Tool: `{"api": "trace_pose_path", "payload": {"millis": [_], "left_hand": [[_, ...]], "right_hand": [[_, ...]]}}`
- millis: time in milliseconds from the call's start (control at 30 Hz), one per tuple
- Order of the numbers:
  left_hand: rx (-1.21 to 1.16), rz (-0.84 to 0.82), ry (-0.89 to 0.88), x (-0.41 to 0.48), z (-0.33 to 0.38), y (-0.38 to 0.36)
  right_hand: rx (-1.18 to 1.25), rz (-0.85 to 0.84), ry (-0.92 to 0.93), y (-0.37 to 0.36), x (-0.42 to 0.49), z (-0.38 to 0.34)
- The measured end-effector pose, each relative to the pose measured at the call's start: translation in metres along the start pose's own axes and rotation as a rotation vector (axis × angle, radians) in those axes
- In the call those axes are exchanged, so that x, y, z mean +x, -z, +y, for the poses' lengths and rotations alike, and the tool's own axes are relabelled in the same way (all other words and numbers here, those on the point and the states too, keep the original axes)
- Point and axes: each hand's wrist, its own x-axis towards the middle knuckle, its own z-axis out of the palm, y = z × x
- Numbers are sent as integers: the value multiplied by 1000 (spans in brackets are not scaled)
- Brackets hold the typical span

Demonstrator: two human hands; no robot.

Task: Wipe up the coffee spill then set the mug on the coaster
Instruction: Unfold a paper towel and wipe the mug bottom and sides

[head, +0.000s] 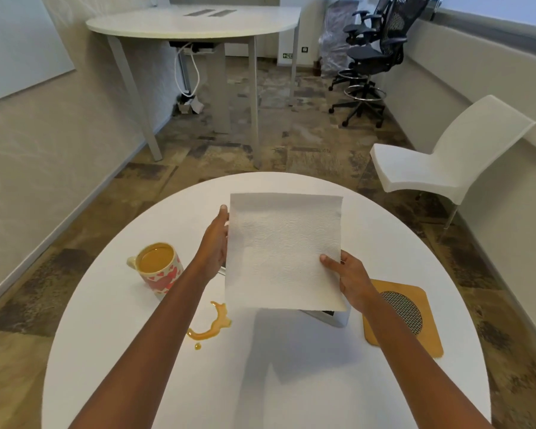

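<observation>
Both hands hold a paper towel (285, 252) spread flat in the air above the round table (291, 382). The left hand (215, 243) grips the sheet's left edge with its fingers tucked behind the paper. The right hand (351, 281) pinches the near right corner, thumb (327, 260) on top. Neither hand holds anything else.

Take the table as a clock with 12 away from the person. The coffee spill (212, 325) is a curved, unwiped streak just off centre towards 8, with a small drop (197, 346) nearer the person. It sits below the sheet's near left corner. The mug (160, 267), nearly full, stands at about 10, near the spill but apart from it. The coaster (409, 317) lies at 3, bare.

The step in hand looks like readying the towel, and wiping has not begun. To do it well, fold or bunch the sheet into a thicker pad so the coffee does not soak through to the fingers. Bring the pad down towards 8 and lay it on the streak to blot first. Then draw it inward from the edges, taking in the stray drop. Keep the left forearm away from the mug, because a knock would slop more coffee out. A grey object (331, 317) lies partly hidden under the sheet; what it is I cannot tell.
</observation>
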Motion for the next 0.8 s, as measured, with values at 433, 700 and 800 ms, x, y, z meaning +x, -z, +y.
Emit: {"api": "trace_pose_path", "payload": {"millis": [433,700,800], "left_hand": [[2,-18,217,-17,-50,66],[4,9,267,-21,-50,102],[-5,-1,255,-22,-49,112]], "right_hand": [[5,131,-98,-53,-18,22],[111,120,-67,-82,-35,31],[91,142,-37,-94,-40,30]]}}
